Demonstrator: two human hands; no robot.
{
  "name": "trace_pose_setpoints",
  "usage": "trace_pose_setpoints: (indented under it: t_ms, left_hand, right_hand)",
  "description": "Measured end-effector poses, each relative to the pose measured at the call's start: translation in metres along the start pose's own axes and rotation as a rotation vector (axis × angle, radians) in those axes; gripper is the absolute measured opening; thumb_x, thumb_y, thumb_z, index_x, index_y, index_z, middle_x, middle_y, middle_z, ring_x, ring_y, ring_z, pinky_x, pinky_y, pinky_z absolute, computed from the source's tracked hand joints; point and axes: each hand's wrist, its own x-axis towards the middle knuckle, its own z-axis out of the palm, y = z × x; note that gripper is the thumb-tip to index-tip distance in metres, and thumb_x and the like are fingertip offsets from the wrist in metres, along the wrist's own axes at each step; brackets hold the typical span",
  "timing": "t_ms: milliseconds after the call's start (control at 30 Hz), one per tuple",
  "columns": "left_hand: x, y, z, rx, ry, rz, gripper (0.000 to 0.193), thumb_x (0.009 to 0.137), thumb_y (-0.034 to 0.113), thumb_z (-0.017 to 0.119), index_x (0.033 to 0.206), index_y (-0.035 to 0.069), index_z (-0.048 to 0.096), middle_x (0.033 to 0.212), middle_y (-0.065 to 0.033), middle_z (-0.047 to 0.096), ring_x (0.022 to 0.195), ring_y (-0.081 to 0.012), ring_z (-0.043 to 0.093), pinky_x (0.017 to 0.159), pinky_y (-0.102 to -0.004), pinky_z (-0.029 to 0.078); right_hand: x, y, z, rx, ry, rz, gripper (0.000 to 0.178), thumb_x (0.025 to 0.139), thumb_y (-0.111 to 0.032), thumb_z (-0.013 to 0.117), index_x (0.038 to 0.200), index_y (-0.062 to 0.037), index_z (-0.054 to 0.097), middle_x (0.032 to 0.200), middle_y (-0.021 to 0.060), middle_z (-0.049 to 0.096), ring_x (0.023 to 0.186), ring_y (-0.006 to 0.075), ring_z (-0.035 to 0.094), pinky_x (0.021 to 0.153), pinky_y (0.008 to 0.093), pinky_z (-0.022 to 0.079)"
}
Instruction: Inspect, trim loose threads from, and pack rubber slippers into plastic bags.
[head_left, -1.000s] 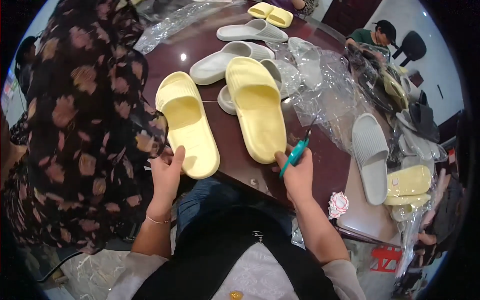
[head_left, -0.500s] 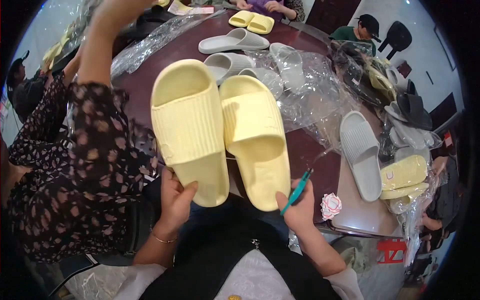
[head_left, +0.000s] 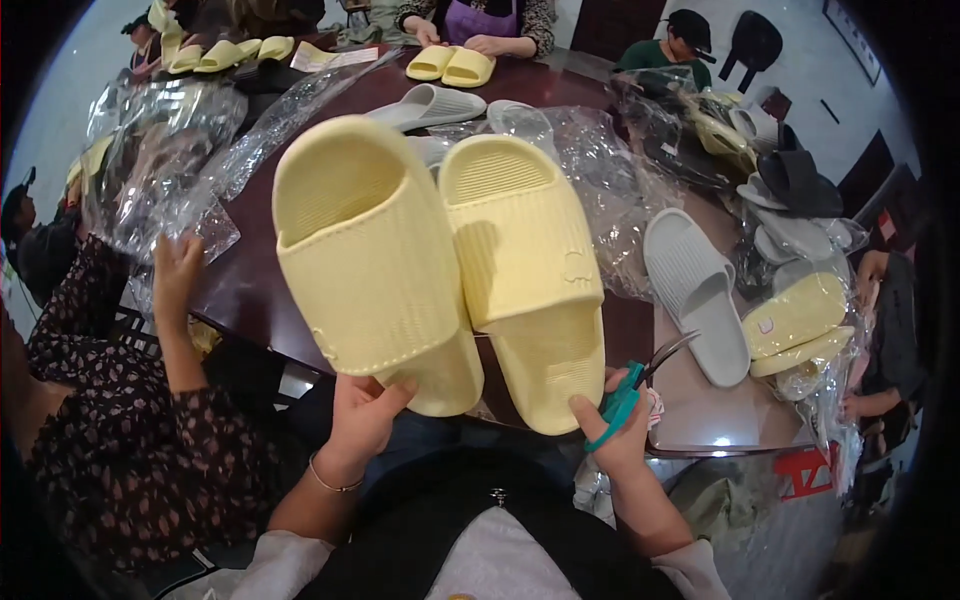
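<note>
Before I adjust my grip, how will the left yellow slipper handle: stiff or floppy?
The left yellow slipper is probably stiff, extending without visible sag from the left hand. It's likely light, since that hand pinches only its heel end.

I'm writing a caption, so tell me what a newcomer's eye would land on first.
Probably the large yellow slippers filling the centre, one in the left hand, the other in the right hand. The bright teal-handled tool, also in the right hand, likely comes next. Beyond, shiny clear plastic lies crumpled on the dark table.
</note>
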Motion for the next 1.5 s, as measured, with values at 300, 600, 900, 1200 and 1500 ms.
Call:
trace_pose_setpoints:
  t_ms: [300,600,900,1200,1500]
  left_hand:
    - [0.007,-0.009,0.011,-0.012,-0.006,-0.066,0.04,0.079,-0.007,0.057,0.118,-0.001,0.049,0.114,-0.0094,0.057,0.106,-0.0192,0.054,0.09,-0.0312,0.043]
    - [0.006,0.003,0.018,-0.103,0.038,-0.185,0.05,0.079,-0.008,0.053,0.126,0.0,0.039,0.119,-0.012,0.053,0.108,-0.0208,0.053,0.09,-0.0338,0.046]
    - [0.004,0.002,0.009,-0.082,0.032,-0.209,0.058,0.075,-0.011,0.053,0.128,0.003,0.032,0.119,-0.012,0.05,0.108,-0.0232,0.053,0.091,-0.0355,0.046]
    - [0.008,0.004,-0.007,0.21,0.228,0.051,0.063,0.075,-0.007,0.056,0.131,0.004,0.028,0.122,-0.0143,0.047,0.107,-0.0253,0.052,0.094,-0.0376,0.042]
    - [0.024,0.014,-0.002,1.612,0.047,0.833,0.049,0.071,0.007,0.07,0.116,0.004,0.051,0.11,-0.0151,0.053,0.1,-0.03,0.052,0.084,-0.0348,0.043]
  right_hand:
    - [-0.004,0.009,-0.005,-0.064,-0.076,0.035,0.04,0.075,0.001,0.069,0.093,-0.0075,0.035,0.099,0.0117,0.054,0.089,0.0165,0.058,0.074,0.0279,0.049]
    - [-0.002,0.005,0.0,-0.063,-0.04,-0.031,0.04,0.075,-0.002,0.069,0.095,-0.0069,0.035,0.098,0.0113,0.053,0.087,0.0143,0.057,0.074,0.026,0.048]
    - [-0.007,0.003,0.008,-0.151,-0.119,0.086,0.037,0.075,-0.006,0.07,0.092,-0.0077,0.037,0.082,0.0045,0.054,0.071,0.0072,0.053,0.059,0.0214,0.044]
    - [0.018,-0.004,0.013,-0.25,-0.141,0.158,0.041,0.071,-0.005,0.072,0.099,-0.0029,0.042,0.092,0.007,0.055,0.08,0.0114,0.055,0.065,0.0243,0.046]
    - [0.026,-0.01,0.009,-0.639,-0.07,-0.171,0.047,0.068,-0.004,0.072,0.109,0.003,0.05,0.097,0.0106,0.057,0.085,0.0148,0.059,0.063,0.0247,0.049]
